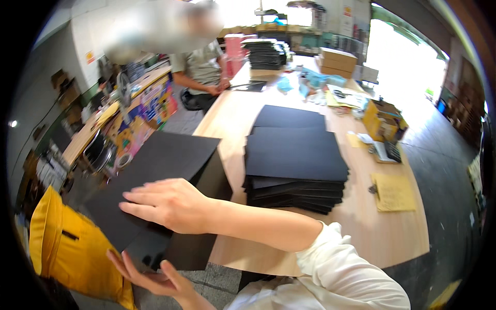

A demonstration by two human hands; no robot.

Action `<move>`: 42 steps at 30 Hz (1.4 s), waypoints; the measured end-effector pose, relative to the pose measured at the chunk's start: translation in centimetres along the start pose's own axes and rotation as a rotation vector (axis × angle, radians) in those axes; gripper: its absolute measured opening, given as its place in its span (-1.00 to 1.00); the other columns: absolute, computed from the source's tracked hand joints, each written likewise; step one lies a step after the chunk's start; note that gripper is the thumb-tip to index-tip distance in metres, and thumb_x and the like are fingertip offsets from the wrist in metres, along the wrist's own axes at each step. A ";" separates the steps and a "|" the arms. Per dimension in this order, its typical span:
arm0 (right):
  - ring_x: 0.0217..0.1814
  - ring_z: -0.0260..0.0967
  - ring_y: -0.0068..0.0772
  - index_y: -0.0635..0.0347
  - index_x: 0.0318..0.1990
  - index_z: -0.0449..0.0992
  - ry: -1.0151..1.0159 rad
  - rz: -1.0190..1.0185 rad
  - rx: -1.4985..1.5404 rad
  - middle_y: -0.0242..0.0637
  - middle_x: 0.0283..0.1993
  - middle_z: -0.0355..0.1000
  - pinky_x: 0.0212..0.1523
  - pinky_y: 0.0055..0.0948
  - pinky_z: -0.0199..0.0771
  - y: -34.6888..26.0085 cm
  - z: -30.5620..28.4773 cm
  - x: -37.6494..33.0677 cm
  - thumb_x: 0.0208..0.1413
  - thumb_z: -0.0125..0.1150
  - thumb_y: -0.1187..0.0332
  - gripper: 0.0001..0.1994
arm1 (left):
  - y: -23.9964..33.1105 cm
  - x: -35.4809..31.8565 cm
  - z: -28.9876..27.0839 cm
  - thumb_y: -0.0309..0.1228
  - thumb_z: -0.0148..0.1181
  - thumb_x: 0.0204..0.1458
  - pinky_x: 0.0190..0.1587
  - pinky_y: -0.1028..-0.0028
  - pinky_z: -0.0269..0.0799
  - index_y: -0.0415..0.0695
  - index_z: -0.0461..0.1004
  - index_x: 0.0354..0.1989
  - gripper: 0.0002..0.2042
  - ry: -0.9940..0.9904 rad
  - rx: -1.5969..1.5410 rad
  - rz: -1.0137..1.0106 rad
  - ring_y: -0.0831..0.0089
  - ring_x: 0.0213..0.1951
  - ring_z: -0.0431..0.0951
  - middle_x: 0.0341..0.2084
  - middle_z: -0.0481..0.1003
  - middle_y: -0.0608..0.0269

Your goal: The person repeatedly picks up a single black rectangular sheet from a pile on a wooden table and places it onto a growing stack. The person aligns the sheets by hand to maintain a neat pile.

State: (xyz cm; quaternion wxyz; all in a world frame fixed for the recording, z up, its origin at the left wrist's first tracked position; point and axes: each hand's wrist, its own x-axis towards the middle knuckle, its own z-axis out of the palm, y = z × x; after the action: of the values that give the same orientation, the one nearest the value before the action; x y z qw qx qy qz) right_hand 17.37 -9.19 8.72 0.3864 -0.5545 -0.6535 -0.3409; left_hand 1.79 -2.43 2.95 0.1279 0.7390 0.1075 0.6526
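A large black folded cardboard piece (170,155) stands at the table's left edge, its upper panel lifted over a lower, shinier panel (194,248). My right hand (173,204) reaches across from the right and lies flat on the upper panel, fingers stretched out. Below the piece's lower edge, my left hand (152,279) is turned palm up with its fingers apart. Whether it touches the cardboard I cannot tell. To the right, a thick stack of black cardboard pieces (294,155) rests on the wooden table (372,235).
A yellow cloth bag (77,253) stands at lower left. On the table's right lie a yellow paper pad (393,192), a calculator (392,151) and an open yellow box (383,121). Brown cartons (337,62) stand farther back. A seated person (204,72) works at the far left side.
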 end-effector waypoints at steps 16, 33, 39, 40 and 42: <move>-0.06 0.43 -0.54 0.34 0.05 0.47 1.122 0.833 -0.736 -0.25 0.06 0.48 -0.01 -0.50 0.46 -16.8 -37.2 -26.9 0.27 0.16 0.36 -0.71 | 9.5 -8.8 1.6 -0.39 0.04 0.19 0.23 -0.04 0.27 -0.13 0.42 -0.09 -0.83 -0.121 -0.298 0.246 0.00 0.21 0.31 0.11 0.31 0.00; -0.16 0.56 -0.14 0.18 -0.22 0.61 -0.675 1.074 -0.668 -0.20 -0.21 0.60 -0.01 -0.25 0.53 -19.0 -29.4 -27.7 0.03 0.29 0.08 -0.66 | 8.8 -7.4 0.7 -0.33 0.09 0.08 0.14 -0.01 0.30 -0.18 0.44 -0.21 -0.80 0.004 -0.324 0.400 0.01 0.04 0.39 -0.10 0.41 -0.04; -0.16 0.57 -0.23 0.21 -0.19 0.61 -0.396 0.314 -0.124 -0.23 -0.10 0.58 -0.13 -0.32 0.60 -9.9 -19.1 -13.7 -0.08 0.37 0.45 -0.76 | 2.5 -6.9 -2.0 -0.37 0.00 0.11 0.25 0.11 0.21 -0.31 0.31 0.08 -0.61 0.175 -0.294 0.178 0.05 0.18 0.28 0.08 0.28 -0.11; -0.12 0.56 -0.24 0.21 -0.17 0.61 -0.386 0.215 -0.025 -0.23 -0.06 0.57 -0.11 -0.33 0.60 -8.8 -16.5 -10.9 -0.07 0.37 0.45 -0.74 | 1.4 -6.8 -2.4 -0.37 -0.02 0.13 0.28 0.11 0.17 -0.33 0.28 0.12 -0.59 0.190 -0.280 0.122 0.04 0.21 0.26 0.12 0.26 -0.12; 0.04 0.52 -0.21 0.20 -0.10 0.60 -0.427 0.088 0.071 -0.23 0.06 0.52 0.00 -0.28 0.56 -7.5 -12.7 -6.3 -0.01 0.35 0.40 -0.72 | -0.1 -6.5 -2.9 -0.37 -0.06 0.16 0.32 0.11 0.11 -0.38 0.22 0.19 -0.54 0.214 -0.302 0.005 0.03 0.26 0.22 0.18 0.22 -0.15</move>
State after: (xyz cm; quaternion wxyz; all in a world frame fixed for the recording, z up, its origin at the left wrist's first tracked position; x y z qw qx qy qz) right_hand 12.09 -24.35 9.00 0.2732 -0.6281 -0.7072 -0.1754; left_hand -1.89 -4.32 -2.80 0.2235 0.6382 0.0194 0.7364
